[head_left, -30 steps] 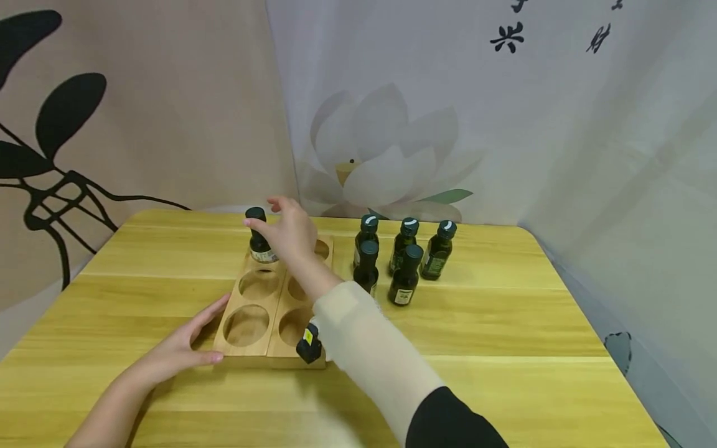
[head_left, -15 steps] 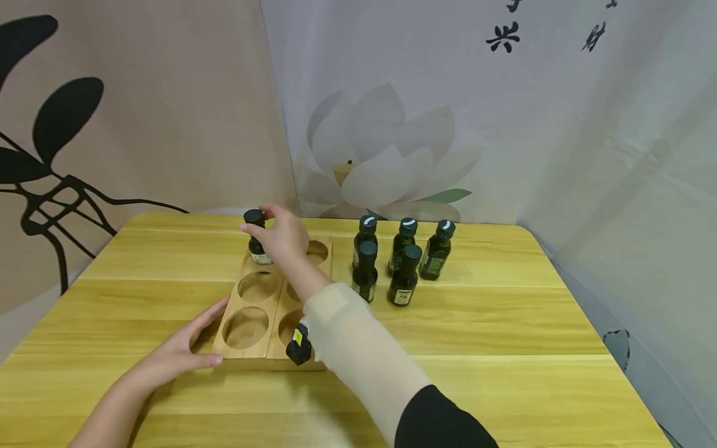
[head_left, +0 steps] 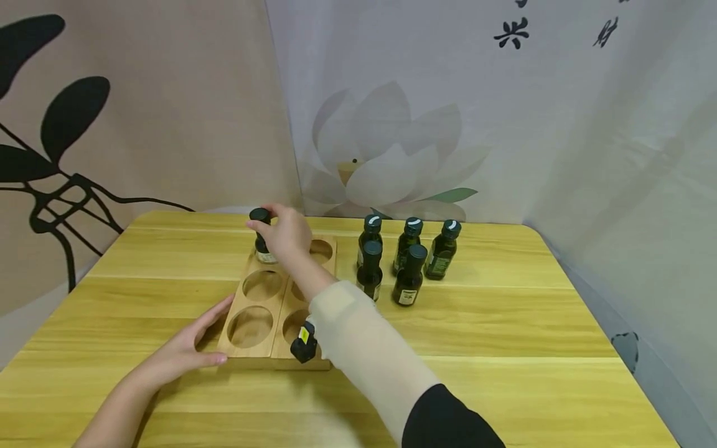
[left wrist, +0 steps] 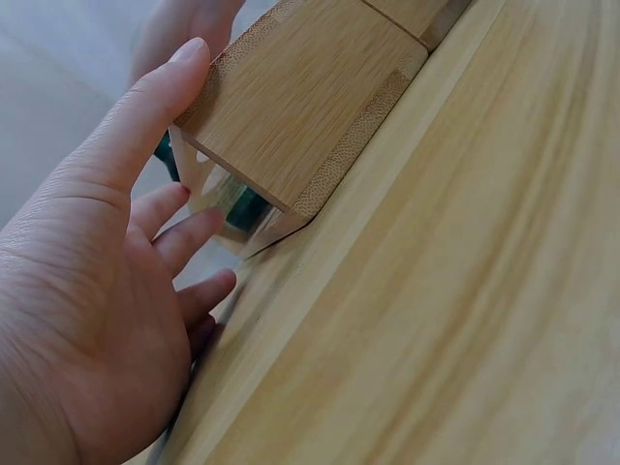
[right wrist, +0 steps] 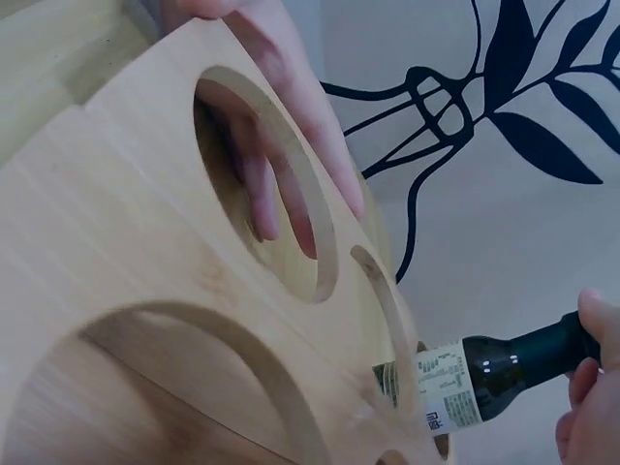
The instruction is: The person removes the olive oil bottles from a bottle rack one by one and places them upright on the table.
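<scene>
A wooden rack (head_left: 278,298) with round holes in two rows sits left of the table's middle. In its far left hole a dark glass bottle (head_left: 262,244) stands, its lower end down inside the hole. My right hand (head_left: 289,235) pinches this bottle by its black cap; the right wrist view shows the thumb and fingers about the cap, with the pale label (right wrist: 448,386) close above the hole. My left hand (head_left: 180,353) rests at the rack's near left corner, thumb on the corner and fingers stretched along the side. The left wrist view shows those fingers (left wrist: 189,237) loosely bent by the rack's open side.
Several dark bottles stand upright just right of the rack, among them a front bottle (head_left: 407,277) and a rear right bottle (head_left: 442,250). A patterned curtain (head_left: 392,112) hangs behind the table (head_left: 532,323). My right forearm crosses over the rack's right row.
The right hand has lowered slightly, and its fingers have closed onto the bottle's cap from beside it. The left hand has stayed at the rack's corner.
</scene>
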A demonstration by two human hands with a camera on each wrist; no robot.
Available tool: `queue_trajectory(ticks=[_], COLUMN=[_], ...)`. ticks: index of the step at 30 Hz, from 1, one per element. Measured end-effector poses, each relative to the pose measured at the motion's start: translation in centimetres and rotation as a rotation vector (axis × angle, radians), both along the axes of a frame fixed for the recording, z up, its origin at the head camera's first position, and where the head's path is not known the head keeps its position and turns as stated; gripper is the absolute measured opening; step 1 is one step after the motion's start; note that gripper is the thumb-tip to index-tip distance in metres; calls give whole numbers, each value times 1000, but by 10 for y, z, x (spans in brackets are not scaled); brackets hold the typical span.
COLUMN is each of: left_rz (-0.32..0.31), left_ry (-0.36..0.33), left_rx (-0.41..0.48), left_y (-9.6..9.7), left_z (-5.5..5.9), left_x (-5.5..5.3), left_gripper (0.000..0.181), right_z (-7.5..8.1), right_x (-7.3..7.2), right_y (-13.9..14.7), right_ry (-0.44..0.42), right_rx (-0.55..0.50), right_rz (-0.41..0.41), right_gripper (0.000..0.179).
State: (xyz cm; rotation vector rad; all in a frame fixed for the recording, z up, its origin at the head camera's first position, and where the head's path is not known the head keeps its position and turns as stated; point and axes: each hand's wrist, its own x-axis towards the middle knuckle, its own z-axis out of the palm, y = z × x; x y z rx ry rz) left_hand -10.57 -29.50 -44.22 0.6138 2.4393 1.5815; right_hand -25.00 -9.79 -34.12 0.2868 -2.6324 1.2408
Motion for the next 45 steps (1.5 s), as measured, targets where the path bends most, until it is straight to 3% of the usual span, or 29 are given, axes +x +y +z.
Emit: queue_trajectory(ticks=[9, 17, 26, 37, 45], left_rz=[11, 16, 26, 23, 18], left_ry=[-3, -4, -3, -10, -19], left_rx=[-5, -14, -19, -13, -18], left_y=[0, 1, 0, 2, 1], left_z=[1, 2, 2, 2, 2], left_x=[0, 2, 2, 3, 2], left_gripper=[95, 95, 96, 96, 95], right_z=[20, 39, 62, 92, 106], right_x=[4, 10, 21, 37, 44], right_y=[9, 25, 47, 89, 125], right_ry=[119, 129, 205, 163, 162], right_rx=[-94, -180, -211, -266, -370], right_rz=[102, 199, 290, 399, 473], right_gripper=[41, 44, 40, 35, 32])
